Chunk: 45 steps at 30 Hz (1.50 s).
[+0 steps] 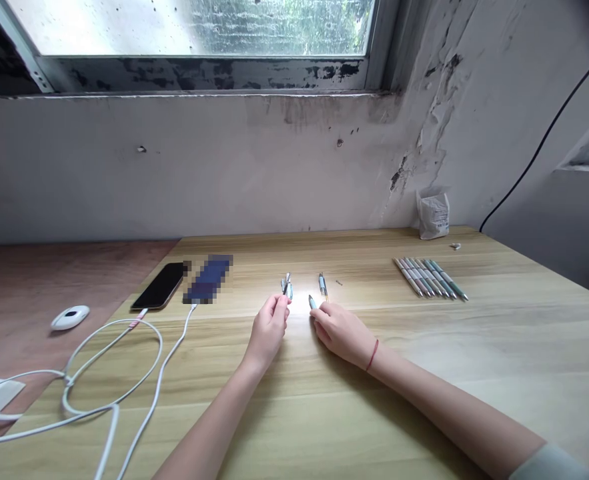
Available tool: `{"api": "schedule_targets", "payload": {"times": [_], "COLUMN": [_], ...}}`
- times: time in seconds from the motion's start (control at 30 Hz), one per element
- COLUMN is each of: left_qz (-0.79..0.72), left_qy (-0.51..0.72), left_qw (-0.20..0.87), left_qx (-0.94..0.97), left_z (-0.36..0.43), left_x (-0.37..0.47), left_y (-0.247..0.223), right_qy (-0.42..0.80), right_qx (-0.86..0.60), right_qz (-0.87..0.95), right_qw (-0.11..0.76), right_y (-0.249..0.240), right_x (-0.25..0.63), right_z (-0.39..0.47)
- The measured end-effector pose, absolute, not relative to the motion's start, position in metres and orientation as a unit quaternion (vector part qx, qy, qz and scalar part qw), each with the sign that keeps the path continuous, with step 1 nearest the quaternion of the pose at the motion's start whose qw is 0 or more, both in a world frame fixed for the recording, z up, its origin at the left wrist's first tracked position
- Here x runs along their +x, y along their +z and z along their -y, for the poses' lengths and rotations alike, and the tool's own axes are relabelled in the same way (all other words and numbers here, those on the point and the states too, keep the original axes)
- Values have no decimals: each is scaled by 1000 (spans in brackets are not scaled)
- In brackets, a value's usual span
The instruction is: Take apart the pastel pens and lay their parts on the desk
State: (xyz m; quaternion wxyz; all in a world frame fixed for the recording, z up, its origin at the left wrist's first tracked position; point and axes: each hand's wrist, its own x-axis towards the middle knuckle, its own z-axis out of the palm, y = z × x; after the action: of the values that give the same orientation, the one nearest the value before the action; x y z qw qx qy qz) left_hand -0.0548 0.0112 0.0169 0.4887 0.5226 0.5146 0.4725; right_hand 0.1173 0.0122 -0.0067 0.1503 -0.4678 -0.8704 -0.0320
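My left hand (269, 328) pinches a small dark pen part (286, 288) between thumb and fingers. Light blue pen pieces (289, 291) lie just beyond its fingertips, partly covered. To the right, my right hand (343, 333) rests low over the table, its fingers closed on a short light blue pen piece (312, 302) with a dark tip. Just beyond it lies a blue and black pen piece (323, 284), with a thin refill beside it. A tiny spring-like piece (339, 283) is further right.
Several pens (430, 279) lie side by side on the wooden table (424, 400). A white bag (433, 213) stands by the wall. At left are a black phone (159, 287), a pixelated blue device (208, 280), white cables (159, 380) and a white oval gadget (70, 317).
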Motion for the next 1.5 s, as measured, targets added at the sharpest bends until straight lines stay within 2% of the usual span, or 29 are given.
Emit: {"api": "schedule_targets", "payload": {"times": [0.33,0.5,1.5], "left_qz": [-518,-520,-527], "left_qy": [465,452,441], "left_qw": [481,471,438], "left_qx": [533,551,580], "left_z": [-12,-11,-11], "left_x": [-54,-55,-52], "left_y": [16,14,8], "right_qy": [-138,-170,-156], "right_qx": [-422,-397,-445], "right_qz": [891,897,872], "right_qw": [93,92,134], "right_y": [-7,-9,-13], "right_x": [117,120,127], "right_z": [-53,-65,-76]}}
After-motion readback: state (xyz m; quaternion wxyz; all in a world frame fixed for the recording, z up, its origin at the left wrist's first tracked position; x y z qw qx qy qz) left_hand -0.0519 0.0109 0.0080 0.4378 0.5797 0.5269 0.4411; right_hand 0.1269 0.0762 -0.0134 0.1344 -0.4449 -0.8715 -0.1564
